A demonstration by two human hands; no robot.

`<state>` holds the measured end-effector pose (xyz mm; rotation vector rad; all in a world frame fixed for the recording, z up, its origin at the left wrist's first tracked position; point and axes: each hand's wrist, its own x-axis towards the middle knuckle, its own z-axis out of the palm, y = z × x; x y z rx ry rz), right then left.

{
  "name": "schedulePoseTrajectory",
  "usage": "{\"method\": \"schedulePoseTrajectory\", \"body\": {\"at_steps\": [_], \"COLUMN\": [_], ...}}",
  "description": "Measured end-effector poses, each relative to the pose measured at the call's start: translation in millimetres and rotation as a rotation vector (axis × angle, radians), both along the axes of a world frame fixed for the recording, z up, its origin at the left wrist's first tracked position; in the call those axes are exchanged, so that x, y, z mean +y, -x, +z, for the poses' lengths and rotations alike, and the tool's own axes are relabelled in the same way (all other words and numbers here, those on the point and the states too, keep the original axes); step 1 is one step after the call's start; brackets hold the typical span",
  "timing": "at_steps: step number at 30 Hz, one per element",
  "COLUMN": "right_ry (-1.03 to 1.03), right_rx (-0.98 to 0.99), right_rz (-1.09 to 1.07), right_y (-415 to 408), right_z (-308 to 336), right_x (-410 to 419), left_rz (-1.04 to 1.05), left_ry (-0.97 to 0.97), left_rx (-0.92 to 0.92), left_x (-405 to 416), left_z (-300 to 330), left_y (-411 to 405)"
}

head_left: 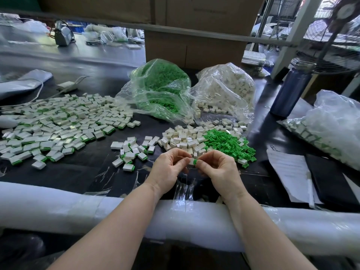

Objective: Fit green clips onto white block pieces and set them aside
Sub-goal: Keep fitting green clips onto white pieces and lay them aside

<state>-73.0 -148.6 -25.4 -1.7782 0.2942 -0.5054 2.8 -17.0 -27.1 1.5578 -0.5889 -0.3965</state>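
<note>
My left hand [169, 168] pinches a small white block piece [190, 161] just above the black table. My right hand [219, 169] pinches a green clip [194, 162] against the block's right end, so the two parts touch between my fingertips. Behind my hands lies a pile of bare white blocks [183, 140], and to its right a heap of loose green clips [228, 144]. Finished blocks with green clips form a small group [132, 151] to the left and a wide spread [56, 125] further left.
A clear bag of green clips [159, 86] and a clear bag of white blocks [228, 88] stand at the back. A dark bottle [291, 90] and another bag [331, 125] stand at the right, with papers [288, 172] beside them. A padded white roll [78, 209] lines the near edge.
</note>
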Motion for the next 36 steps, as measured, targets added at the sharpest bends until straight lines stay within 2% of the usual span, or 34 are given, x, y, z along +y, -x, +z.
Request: {"method": "schedulePoseTrajectory", "body": {"at_steps": [22,28,36], "right_ry": [-0.032,-0.009,0.037], "right_rx": [0.015,0.029,-0.045], "right_rz": [-0.01,0.025,-0.049], "right_y": [-0.5,-0.5,-1.6], "right_z": [1.6,1.8,1.0], "right_x": [2.2,1.7,2.0], "left_rz": [-0.006,-0.056,-0.051], "left_ry": [-0.077,-0.128,-0.058], "left_rx": [-0.063,-0.134,-0.077], "left_x": [-2.9,-0.7,-2.5], "left_z": [-5.0,-3.6,-1.7], "left_y": [-2.4,-2.1,-0.6]}}
